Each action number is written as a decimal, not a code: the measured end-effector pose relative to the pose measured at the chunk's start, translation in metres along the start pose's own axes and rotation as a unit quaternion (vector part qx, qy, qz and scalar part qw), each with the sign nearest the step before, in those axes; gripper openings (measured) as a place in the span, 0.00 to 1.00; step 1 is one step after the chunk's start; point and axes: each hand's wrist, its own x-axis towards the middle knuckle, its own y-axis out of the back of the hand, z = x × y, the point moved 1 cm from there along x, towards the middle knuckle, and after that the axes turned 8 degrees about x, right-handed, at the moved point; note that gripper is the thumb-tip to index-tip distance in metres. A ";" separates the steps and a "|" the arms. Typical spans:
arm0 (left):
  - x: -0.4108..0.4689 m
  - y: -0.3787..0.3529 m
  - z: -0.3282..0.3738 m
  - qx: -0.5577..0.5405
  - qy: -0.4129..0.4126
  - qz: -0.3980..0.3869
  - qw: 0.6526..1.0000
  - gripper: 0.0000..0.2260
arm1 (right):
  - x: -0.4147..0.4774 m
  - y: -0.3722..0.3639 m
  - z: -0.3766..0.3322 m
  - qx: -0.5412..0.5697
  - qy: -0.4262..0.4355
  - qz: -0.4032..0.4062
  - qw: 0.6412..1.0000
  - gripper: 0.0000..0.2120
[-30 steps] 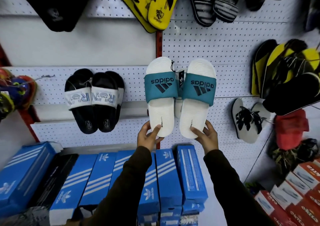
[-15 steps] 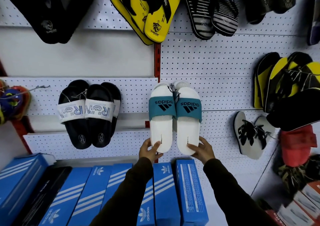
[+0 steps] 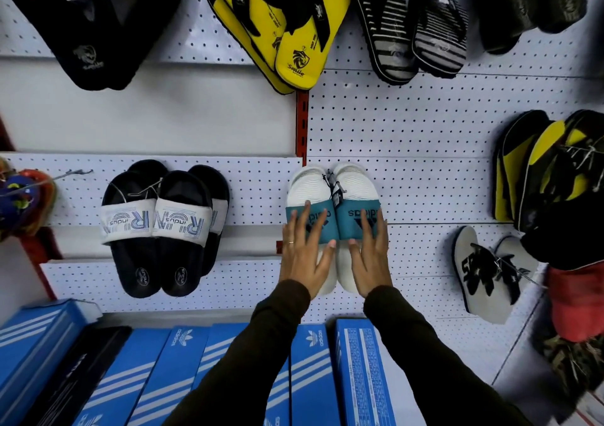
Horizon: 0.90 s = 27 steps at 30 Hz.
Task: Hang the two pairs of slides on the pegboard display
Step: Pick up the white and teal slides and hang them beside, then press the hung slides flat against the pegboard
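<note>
A pair of white slides with teal straps (image 3: 354,185) hangs against the white pegboard (image 3: 425,138) at the centre, side by side, heels down. My left hand (image 3: 304,252) lies flat on the left slide, fingers spread over its strap. On the right slide my right hand (image 3: 371,255) rests flat the same way. Neither hand grips anything. A second pair, black slides with white straps (image 3: 163,226), hangs on the pegboard to the left, untouched.
Yellow and black flip-flops (image 3: 287,23), striped ones (image 3: 411,30) and black ones (image 3: 94,23) hang above. More footwear (image 3: 552,177) hangs at the right, grey sandals (image 3: 483,275) lower right. Blue shoe boxes (image 3: 307,373) stand below. A red upright (image 3: 302,121) splits the pegboard.
The teal-strap slides came together and settled lower against the pegboard. Both hands let go of the heels and slid up to lie flat over the slides.
</note>
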 end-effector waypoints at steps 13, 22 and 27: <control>0.003 -0.014 -0.032 0.115 -0.034 -0.113 0.986 0.30 | -0.002 -0.011 0.015 -0.104 -0.003 -0.025 0.994 0.32; -0.014 0.047 -0.076 0.090 -0.020 -0.024 0.995 0.27 | -0.022 -0.050 -0.041 -0.069 0.022 0.070 0.995 0.28; -0.031 0.104 -0.132 0.117 0.006 0.041 0.992 0.25 | -0.028 -0.110 -0.096 -0.032 0.071 0.037 0.996 0.28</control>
